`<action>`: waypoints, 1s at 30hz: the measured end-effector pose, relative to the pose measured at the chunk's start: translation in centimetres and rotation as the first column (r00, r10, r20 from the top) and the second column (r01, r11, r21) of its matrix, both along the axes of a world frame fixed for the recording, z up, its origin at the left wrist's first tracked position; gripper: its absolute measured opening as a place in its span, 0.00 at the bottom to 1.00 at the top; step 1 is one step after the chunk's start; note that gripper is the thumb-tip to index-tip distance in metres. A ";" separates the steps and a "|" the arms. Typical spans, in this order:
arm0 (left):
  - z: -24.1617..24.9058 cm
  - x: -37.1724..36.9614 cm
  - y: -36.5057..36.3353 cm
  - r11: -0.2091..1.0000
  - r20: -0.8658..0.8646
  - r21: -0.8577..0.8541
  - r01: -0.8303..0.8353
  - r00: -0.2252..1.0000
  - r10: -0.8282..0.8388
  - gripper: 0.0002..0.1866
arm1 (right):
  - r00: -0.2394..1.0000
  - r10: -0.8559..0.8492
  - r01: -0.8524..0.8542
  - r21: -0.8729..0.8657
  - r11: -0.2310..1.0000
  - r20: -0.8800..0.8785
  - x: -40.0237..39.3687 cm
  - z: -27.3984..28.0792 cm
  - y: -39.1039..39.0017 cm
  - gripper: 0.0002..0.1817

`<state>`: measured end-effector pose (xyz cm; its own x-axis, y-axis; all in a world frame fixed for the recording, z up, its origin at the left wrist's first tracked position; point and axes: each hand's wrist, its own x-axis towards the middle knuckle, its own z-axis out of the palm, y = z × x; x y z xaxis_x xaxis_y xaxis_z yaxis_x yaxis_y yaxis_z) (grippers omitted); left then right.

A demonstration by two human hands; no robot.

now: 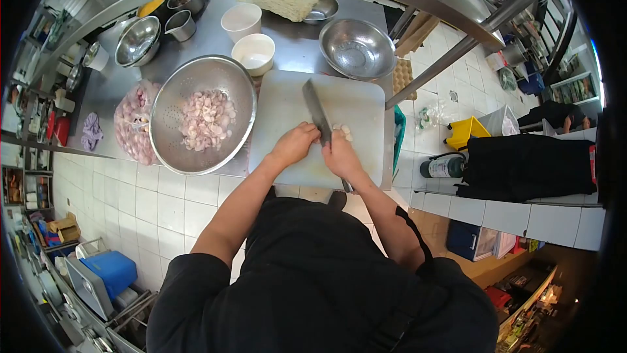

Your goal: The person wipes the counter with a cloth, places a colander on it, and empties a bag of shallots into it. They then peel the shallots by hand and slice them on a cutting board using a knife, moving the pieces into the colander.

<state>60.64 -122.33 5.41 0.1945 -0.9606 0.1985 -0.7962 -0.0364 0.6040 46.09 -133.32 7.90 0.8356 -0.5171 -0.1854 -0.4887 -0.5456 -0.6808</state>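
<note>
The right hand [341, 155] is clenched around the handle of a cleaver [317, 113], whose handle end pokes out below the wrist toward the body. The blade runs up and slightly left from that hand, its long axis pointing away from the person across the white board [287, 105] that lies on the steel counter [294, 46]. The left hand [295, 144] rests on the board just left of the blade, fingers curled under; it appears to press down beside the blade, though whether it pins anything beneath it cannot be told. A few pale garlic cloves [343, 132] lie on the board just right of the blade, touching or nearly touching the right hand's knuckles, so the right hand is the nearer one to them and the blade stands between them and the left hand. To the left of the board, touching its edge, sits a colander [171, 101] with a heap of peeled cloves, and beyond it a clear bag [130, 124] of more. Two white cups [253, 52] and an empty steel bowl [356, 48] stand behind the board.
</note>
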 end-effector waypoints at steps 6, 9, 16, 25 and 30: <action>0.2 -0.2 0.5 1.000 0.013 -0.027 -0.010 1.000 0.010 0.07 | 1.000 -0.021 0.021 0.040 0.999 -0.008 0.3 0.6 0.4 0.17; 0.1 -0.2 0.4 1.000 0.030 -0.027 -0.012 0.999 0.013 0.07 | 1.000 -0.016 0.015 0.007 1.000 0.023 0.5 1.6 0.2 0.17; -0.4 -0.2 0.9 0.998 0.040 -0.064 -0.012 0.999 0.014 0.09 | 0.997 -0.060 0.062 0.037 0.997 -0.039 0.8 2.3 0.5 0.16; -0.6 0.0 1.0 0.998 0.042 -0.064 -0.003 0.999 0.006 0.08 | 1.000 0.005 -0.005 0.027 1.000 -0.015 0.7 1.1 0.8 0.15; -1.1 0.0 1.5 0.997 0.063 -0.073 -0.007 0.998 0.011 0.08 | 1.000 0.004 -0.004 0.008 1.000 -0.005 0.7 0.7 1.3 0.14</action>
